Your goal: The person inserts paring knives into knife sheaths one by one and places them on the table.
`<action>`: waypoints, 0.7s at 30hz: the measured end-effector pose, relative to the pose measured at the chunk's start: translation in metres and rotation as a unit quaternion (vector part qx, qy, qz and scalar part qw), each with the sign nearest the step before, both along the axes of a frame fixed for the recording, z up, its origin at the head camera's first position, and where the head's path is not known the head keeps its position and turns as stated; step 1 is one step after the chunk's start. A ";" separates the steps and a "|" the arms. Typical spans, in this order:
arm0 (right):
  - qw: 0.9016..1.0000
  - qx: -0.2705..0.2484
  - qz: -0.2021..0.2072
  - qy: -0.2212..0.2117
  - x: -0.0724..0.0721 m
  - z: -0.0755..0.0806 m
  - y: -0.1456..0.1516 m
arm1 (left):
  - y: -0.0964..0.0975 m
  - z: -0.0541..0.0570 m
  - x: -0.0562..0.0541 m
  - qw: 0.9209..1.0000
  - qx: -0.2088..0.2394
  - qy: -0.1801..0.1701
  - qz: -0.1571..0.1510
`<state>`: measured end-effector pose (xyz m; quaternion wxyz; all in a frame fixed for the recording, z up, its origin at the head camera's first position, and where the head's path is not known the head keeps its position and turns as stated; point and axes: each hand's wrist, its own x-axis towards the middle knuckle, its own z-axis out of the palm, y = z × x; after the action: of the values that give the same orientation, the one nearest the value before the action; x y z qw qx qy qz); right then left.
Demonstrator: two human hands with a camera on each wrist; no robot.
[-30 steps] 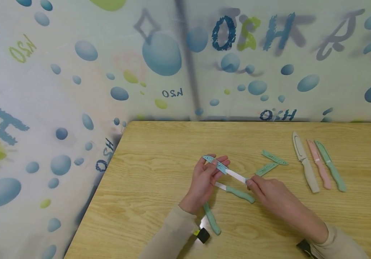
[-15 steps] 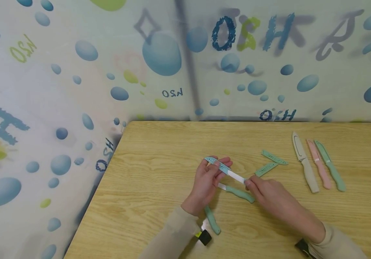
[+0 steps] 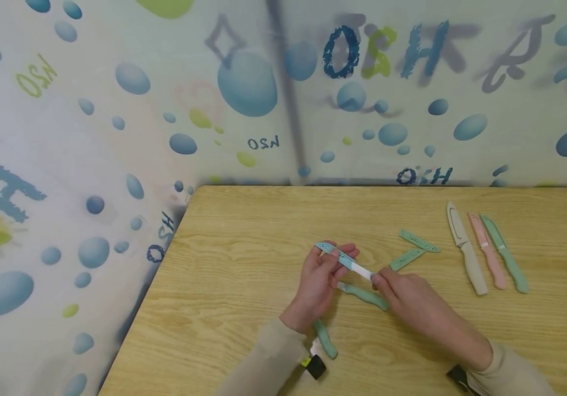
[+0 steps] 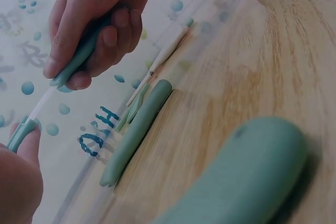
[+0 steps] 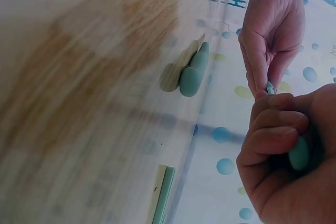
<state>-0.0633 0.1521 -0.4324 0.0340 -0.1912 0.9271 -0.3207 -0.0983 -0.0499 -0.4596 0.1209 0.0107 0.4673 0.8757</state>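
Observation:
My left hand pinches a light blue patterned knife sheath between thumb and fingers, above the table. My right hand grips the green handle of a knife, mostly covered by its fingers. A short stretch of white blade shows between the two hands, its front part inside the sheath. Below them on the table lies a green-handled knife with a white blade, partly behind my left hand. Another green handle lies beside my left wrist, its front end hidden.
Two loose green sheaths, the other sheath angled against it, lie beyond my right hand. Farther right, a beige knife, a pink knife and a green knife lie side by side, blades covered. A patterned curtain hangs behind the table.
My left hand and the sheath have moved a little to the right, toward the right hand. Less of the white blade shows between them; it sits deeper in the sheath.

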 end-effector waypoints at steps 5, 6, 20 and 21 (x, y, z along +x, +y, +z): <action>1.000 0.001 0.000 0.006 0.000 0.000 -0.002 | 0.001 0.001 0.002 1.000 -0.004 0.003 -0.007; 1.000 0.001 -0.001 0.006 0.000 0.001 -0.003 | 0.002 0.001 0.002 1.000 -0.006 0.004 -0.009; 0.999 -0.015 -0.036 -0.024 -0.001 0.005 0.004 | 0.000 0.003 -0.003 0.999 0.002 -0.015 0.029; 0.999 -0.016 -0.037 -0.022 -0.001 0.006 0.005 | 0.000 0.003 -0.003 0.999 0.003 -0.017 0.031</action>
<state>-0.0640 0.1571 -0.4268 0.0398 -0.1500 0.9273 -0.3408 -0.1015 -0.0504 -0.4563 0.1011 -0.0182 0.4627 0.8806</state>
